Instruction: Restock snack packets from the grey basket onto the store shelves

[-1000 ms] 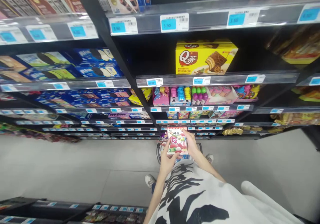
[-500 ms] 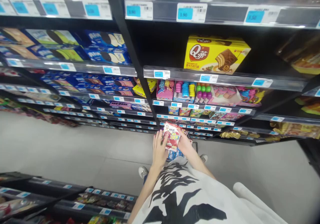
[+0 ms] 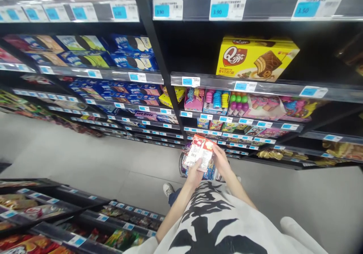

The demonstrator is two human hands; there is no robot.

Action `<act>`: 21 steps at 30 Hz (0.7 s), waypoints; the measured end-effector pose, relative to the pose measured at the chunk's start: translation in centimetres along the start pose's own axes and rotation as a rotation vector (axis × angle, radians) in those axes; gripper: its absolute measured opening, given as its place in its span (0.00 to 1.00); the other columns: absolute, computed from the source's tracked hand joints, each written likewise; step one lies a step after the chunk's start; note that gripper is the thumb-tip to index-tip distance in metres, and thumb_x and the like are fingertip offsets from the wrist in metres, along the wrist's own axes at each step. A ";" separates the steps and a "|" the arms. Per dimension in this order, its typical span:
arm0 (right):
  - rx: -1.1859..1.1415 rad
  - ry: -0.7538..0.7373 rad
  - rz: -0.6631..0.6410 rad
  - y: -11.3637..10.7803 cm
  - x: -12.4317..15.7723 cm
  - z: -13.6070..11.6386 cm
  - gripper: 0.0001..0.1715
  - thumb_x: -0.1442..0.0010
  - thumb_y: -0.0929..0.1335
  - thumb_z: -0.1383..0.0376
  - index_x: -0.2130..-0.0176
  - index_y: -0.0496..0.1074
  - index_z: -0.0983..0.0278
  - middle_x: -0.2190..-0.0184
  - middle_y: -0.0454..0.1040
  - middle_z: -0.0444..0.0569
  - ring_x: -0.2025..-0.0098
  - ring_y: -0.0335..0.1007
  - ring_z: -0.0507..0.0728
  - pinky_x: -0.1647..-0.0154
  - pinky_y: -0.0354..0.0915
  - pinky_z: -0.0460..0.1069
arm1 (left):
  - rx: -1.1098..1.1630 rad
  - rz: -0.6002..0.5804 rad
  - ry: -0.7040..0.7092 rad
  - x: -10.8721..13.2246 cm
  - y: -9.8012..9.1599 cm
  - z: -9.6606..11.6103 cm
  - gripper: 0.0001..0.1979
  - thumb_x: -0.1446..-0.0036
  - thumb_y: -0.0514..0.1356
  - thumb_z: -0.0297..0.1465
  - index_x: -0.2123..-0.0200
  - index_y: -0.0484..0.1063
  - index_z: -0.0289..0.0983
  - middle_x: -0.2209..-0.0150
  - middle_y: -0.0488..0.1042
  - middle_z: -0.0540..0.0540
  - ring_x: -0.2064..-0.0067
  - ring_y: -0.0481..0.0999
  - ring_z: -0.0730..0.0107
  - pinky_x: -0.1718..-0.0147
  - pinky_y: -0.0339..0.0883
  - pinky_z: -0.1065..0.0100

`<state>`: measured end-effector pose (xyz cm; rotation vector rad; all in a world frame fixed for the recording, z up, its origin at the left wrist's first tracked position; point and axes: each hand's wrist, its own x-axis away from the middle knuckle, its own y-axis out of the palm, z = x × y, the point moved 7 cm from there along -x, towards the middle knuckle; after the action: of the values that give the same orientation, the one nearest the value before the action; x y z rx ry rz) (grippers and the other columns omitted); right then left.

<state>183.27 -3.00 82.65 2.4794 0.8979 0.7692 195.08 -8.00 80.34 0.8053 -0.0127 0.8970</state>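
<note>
A red and white snack box [image 3: 199,152] is held in front of my body with small print and a barcode facing up. My left hand [image 3: 195,174] grips its lower edge, the thumb lying on the printed face. At the box's right edge, my right hand [image 3: 221,159] has its fingers pressed against the side and upper corner. Directly beneath is a dark-rimmed shopping basket [image 3: 181,168], partly hidden by the box and my arms. Blue packages [image 3: 211,172] show inside it.
Tall shelves face me, with a yellow cake box [image 3: 255,59], blue biscuit boxes [image 3: 133,51] and colourful toy candies [image 3: 217,99]. Behind on the left stands a lower shelf unit [image 3: 96,218] of bagged snacks. Grey floor [image 3: 136,163] runs between them.
The box has been turned over from its logo side to the side with small print and a barcode. My left hand has shifted to its lower edge. The view has moved slightly left.
</note>
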 end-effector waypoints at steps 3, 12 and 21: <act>0.025 -0.001 -0.051 0.6 0.6 -0.2 0.20 0.52 0.79 0.51 0.66 0.81 0.63 0.61 0.82 0.50 0.61 0.77 0.59 0.59 0.69 0.50 | 0.117 0.027 -0.045 0.4 0.4 -0.6 0.33 0.49 0.70 0.38 0.40 0.70 0.37 0.38 0.71 0.39 0.33 0.66 0.53 0.34 0.62 0.55; 0.027 0.062 0.016 1.0 0.3 0.8 0.16 0.52 0.79 0.54 0.67 0.82 0.63 0.64 0.82 0.48 0.63 0.77 0.57 0.59 0.69 0.49 | 0.152 0.005 -0.047 0.4 -0.3 0.2 0.33 0.48 0.69 0.37 0.40 0.70 0.36 0.38 0.71 0.38 0.33 0.66 0.51 0.33 0.60 0.52; -0.018 0.101 -0.011 0.7 0.3 3.1 0.29 0.47 0.76 0.48 0.48 0.76 0.56 0.43 0.76 0.48 0.45 0.74 0.60 0.51 0.71 0.51 | -0.807 -0.192 0.523 -0.4 -0.4 3.7 0.28 0.39 0.61 0.29 0.35 0.67 0.42 0.32 0.63 0.41 0.29 0.57 0.52 0.31 0.52 0.47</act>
<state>185.67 -3.82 80.73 2.4371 0.9346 0.9020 196.24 -10.72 82.63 -0.1864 0.1508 0.8013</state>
